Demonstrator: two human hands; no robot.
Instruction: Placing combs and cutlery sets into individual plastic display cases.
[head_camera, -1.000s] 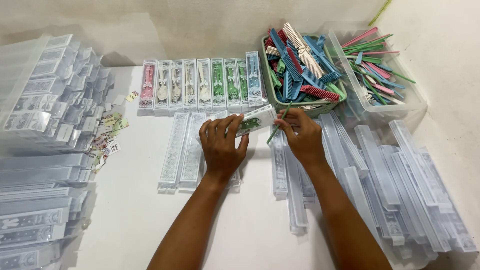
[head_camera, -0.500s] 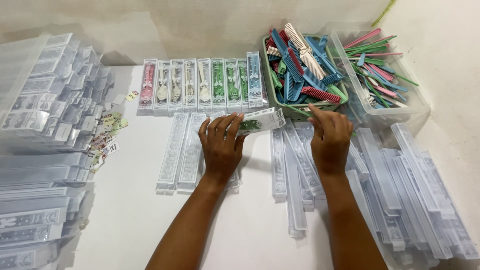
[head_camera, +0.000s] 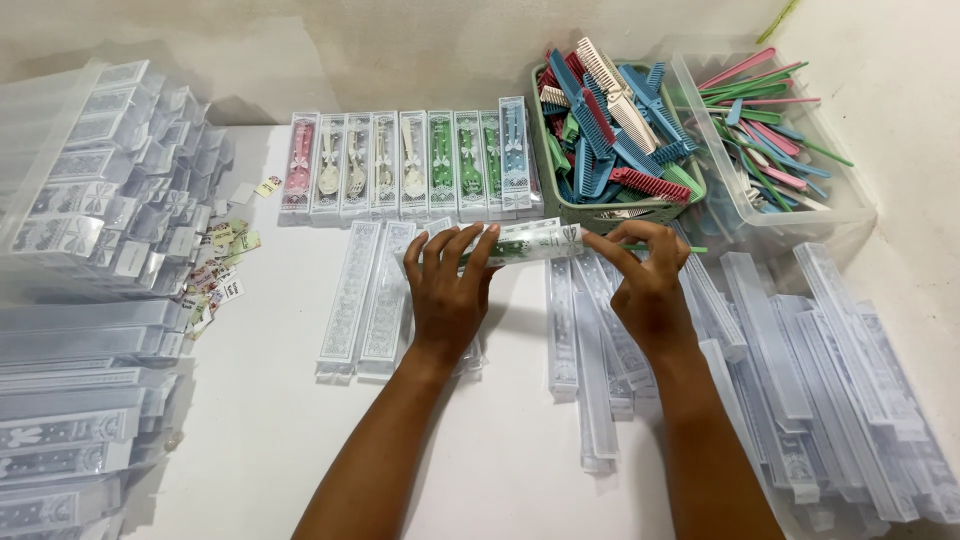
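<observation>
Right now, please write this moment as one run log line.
left hand: holds clear box | right hand: at box end, pinches green comb | basket, tub behind

Bare table (head_camera: 270, 440) between hemming clear boxes (head_camera: 70, 400).

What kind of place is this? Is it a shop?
More likely a small packing workspace: a row of boxed cutlery sets, heaps of empty clear boxes, a basket of combs, and hands closing another clear box.

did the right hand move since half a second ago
Yes. The right hand came back left from beside the green basket to the clear box's end.
</observation>
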